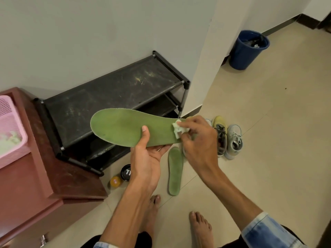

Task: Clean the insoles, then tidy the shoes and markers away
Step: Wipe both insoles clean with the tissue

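My left hand (146,158) holds a green insole (121,127) flat from below, thumb pressed on its top. My right hand (198,138) pinches a crumpled white wipe (179,130) against the insole's right end. A second green insole (175,171) lies on the floor tiles under my hands. A pair of pale sneakers (234,140) with yellow trim stands on the floor to the right, partly hidden behind my right hand. No markers are visible that I can tell.
A black two-tier shoe rack (111,93) stands against the wall. A reddish cabinet (35,176) at left carries a pink basket (10,129). A black tin (125,171) and an orange-lidded jar (115,181) sit on the floor. A blue bin (247,51) stands far right.
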